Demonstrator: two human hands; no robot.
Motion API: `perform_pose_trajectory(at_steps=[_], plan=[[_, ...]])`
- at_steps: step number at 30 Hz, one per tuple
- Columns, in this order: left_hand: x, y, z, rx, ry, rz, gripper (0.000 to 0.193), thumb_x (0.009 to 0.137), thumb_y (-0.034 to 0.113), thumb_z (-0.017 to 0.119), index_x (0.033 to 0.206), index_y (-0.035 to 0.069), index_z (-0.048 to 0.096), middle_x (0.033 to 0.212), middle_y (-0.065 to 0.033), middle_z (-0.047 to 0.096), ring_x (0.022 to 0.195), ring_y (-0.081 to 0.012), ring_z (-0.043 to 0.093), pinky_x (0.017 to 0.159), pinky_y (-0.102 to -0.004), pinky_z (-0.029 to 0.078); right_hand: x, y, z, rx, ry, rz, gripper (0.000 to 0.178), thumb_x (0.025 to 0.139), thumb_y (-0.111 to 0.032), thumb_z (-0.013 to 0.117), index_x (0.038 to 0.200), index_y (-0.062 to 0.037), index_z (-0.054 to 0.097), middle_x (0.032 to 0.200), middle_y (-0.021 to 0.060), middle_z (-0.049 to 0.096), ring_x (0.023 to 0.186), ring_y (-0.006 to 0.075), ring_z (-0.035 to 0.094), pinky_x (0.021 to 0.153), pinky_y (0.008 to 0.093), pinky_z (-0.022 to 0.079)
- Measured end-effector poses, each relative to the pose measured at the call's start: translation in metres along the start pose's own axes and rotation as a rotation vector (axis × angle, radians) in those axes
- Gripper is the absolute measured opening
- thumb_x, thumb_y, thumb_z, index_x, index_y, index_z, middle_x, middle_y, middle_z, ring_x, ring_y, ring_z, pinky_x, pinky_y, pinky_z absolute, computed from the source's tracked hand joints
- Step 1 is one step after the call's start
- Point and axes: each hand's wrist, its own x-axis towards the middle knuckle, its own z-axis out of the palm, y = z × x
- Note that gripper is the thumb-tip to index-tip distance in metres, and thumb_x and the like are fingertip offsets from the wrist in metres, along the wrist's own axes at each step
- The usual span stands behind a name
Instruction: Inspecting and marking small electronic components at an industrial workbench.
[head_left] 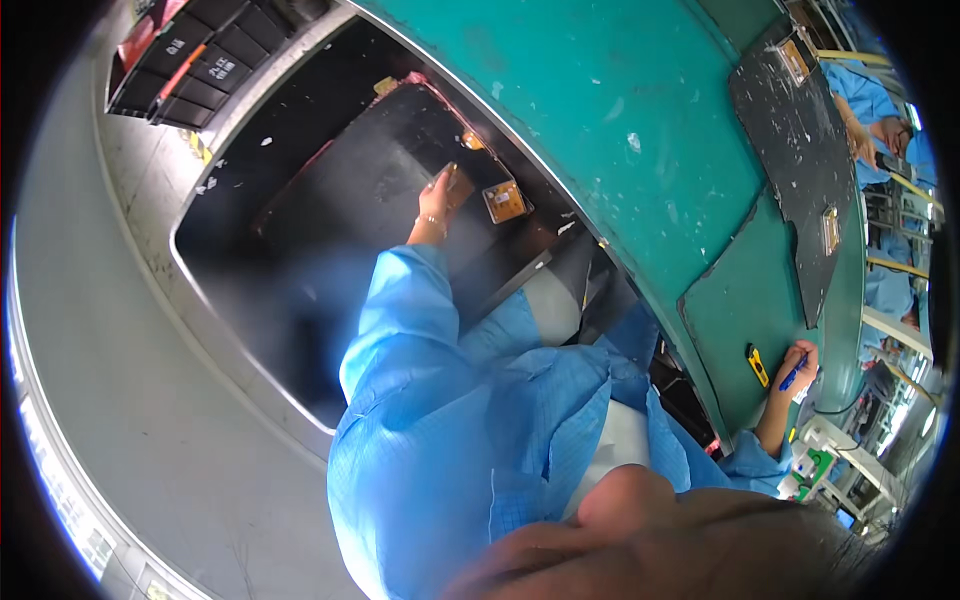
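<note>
My left hand (434, 202), in a blue sleeve with a bracelet at the wrist, reaches into a large black tray on the left. Its fingers are closed at the edge of a small flat brown part (460, 187). Just right of it lies a similar orange-brown rectangular part (504, 201) with a pale frame. At the lower right, my right hand (797, 372) is closed around a slim blue pen (795, 371) over the green tabletop. Beside that hand lies a yellow and black utility knife (757, 366).
A green work table (600, 110) runs diagonally, with a worn black mat (795, 150) on its far right. Two framed parts lie on the mat. A black crate (200, 62) stands at the upper left. Other people in blue work at the right edge.
</note>
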Motion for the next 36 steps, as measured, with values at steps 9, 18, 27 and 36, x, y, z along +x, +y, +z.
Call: perform_pose_trajectory(at_steps=[9,18,27,36], plan=[[0.024,-0.036,0.034,0.728,0.067,0.146,0.044,0.083,0.038,0.07,0.102,0.0,0.066,0.088,-0.009,0.069,0.081,-0.019,0.067,0.07,-0.0319,0.054,0.004,0.027,0.0,0.009,0.062,0.063,0.02,0.079,0.01,0.044,0.085,-0.0029,0.058,0.065,-0.0007,0.049,0.057,0.0059,0.044,0.051,0.0192,0.034],[0.003,-0.032,0.048,0.414,-0.009,-0.038,0.043,0.085,0.033,0.07,0.113,0.002,0.06,0.092,-0.0079,0.067,0.078,-0.0215,0.067,0.057,-0.036,0.057,0.0,0.028,-0.005,-0.035,0.088,0.106,0.023,0.079,0.011,0.043,0.085,-0.0032,0.059,0.062,-0.0005,0.048,0.056,0.0057,0.043,0.051,0.0195,0.033],[0.0,-0.03,0.06,1.093,0.08,0.25,0.046,0.085,0.038,0.065,0.115,0.005,0.053,0.098,-0.0176,0.067,0.084,-0.0308,0.067,0.068,-0.0416,0.056,0.003,0.02,0.008,-0.048,0.077,0.075,0.024,0.078,0.011,0.043,0.086,-0.0032,0.06,0.061,-0.0004,0.049,0.054,0.0059,0.043,0.05,0.0196,0.033],[-0.024,-0.044,0.044,1.225,-0.005,0.377,0.061,0.087,0.029,0.061,0.135,0.002,0.036,0.131,-0.0196,0.052,0.122,-0.0369,0.05,0.102,-0.0426,0.04,-0.005,0.014,-0.011,-0.091,0.103,0.033,0.015,0.084,0.007,0.048,0.082,-0.0037,0.059,0.069,-0.0023,0.047,0.061,0.0065,0.042,0.054,0.021,0.034]])
